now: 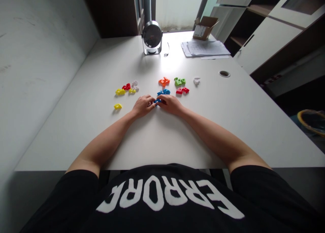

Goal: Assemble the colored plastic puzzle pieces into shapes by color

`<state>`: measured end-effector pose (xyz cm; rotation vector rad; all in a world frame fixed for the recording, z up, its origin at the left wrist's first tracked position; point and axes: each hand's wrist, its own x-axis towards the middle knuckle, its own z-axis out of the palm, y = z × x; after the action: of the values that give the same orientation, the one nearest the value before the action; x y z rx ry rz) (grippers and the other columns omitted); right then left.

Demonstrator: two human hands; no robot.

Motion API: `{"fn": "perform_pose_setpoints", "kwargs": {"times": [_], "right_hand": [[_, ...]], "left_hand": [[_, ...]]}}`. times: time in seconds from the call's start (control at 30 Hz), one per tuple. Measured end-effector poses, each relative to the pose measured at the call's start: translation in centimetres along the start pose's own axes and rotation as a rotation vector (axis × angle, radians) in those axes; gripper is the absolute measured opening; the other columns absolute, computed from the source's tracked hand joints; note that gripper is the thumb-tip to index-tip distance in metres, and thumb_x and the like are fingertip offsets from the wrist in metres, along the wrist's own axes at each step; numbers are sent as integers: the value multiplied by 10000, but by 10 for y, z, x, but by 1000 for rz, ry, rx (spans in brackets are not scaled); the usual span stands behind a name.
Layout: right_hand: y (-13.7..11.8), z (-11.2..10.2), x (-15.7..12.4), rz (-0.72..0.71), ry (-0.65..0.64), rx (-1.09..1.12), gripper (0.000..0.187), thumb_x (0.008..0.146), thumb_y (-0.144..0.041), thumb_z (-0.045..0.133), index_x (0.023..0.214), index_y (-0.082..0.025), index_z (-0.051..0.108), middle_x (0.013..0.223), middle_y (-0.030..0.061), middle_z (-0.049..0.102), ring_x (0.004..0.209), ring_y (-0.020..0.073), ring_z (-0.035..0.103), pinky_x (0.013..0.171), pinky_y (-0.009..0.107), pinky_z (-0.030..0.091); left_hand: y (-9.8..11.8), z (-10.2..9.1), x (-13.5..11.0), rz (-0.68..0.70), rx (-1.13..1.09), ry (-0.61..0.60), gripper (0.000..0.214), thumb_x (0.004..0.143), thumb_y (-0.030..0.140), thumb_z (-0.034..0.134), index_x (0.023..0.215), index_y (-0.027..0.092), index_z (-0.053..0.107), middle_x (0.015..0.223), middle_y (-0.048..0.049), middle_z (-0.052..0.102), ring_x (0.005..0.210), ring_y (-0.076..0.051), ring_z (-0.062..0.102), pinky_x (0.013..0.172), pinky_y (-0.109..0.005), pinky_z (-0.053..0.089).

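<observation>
Working across from the left, I see a scuffed white wall point(38, 73) running alongside the table point(66, 124). Near the left arm, a yellow plastic piece point(117, 106) lies on its own, and farther up sits a loose cluster: a second yellow piece point(120, 91), a red piece point(126, 86), a small yellow piece point(132, 90) and a white piece point(135, 85). The left hand point(143, 106) and right hand point(171, 104) come together at the middle of the table, both curled, with their fingers closing on a blue plastic piece point(157, 101) between them. The fingers hide most of it, so I can't judge how firm the hold is. Just behind the hands lie more blue pieces point(163, 91), with an orange piece point(164, 81) beyond them. Farther back stand a round chrome-rimmed device point(151, 36) on a stand, with a thin black cable point(166, 49) just beside it. To the right are a green piece point(179, 81), a red piece point(182, 90) and a white piece point(196, 80), none of them in the way of the hands. Past those I see a round cable grommet point(224, 73), a stack of papers point(204, 48), an open cardboard box point(204, 27), white cabinets point(266, 33) and a yellow-rimmed basket point(312, 123) down beyond the table's edge.
</observation>
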<state>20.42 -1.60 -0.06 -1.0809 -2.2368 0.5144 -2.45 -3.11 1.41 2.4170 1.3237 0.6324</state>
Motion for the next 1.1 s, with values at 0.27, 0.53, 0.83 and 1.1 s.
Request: {"fn": "perform_pose_setpoints", "kwargs": {"times": [0.27,0.53,0.83,1.1], "right_hand": [[0,0,0,-4,4,-2,178,958,-333,662,1059,-209,743,832,31,696,703,168,546,662,280,357],[0,0,0,-1,10,-4,182,963,-339,660,1062,-213,748,794,24,686,694,172,542,667,282,365],[-4,-2,0,12,1,-6,197,957,-332,651,1060,-200,756,808,32,686,702,173,539,667,285,361],[-7,-4,0,31,-15,10,216,973,-353,639,1068,-196,753,828,44,694,706,177,536,677,291,365]], "left_hand": [[1,-1,0,1,13,1,268,1008,418,602,1073,226,778,1008,-56,735,881,-209,650,877,-376,474],[0,0,1,2,17,-3,264,1000,418,613,1059,219,775,986,-58,720,881,-215,644,862,-378,460],[3,-2,0,-11,14,-12,258,999,407,608,1065,214,767,988,-61,718,904,-225,650,902,-394,471],[2,-2,0,-14,8,-7,255,993,408,614,1077,224,768,994,-64,720,911,-223,647,910,-389,476]]}}
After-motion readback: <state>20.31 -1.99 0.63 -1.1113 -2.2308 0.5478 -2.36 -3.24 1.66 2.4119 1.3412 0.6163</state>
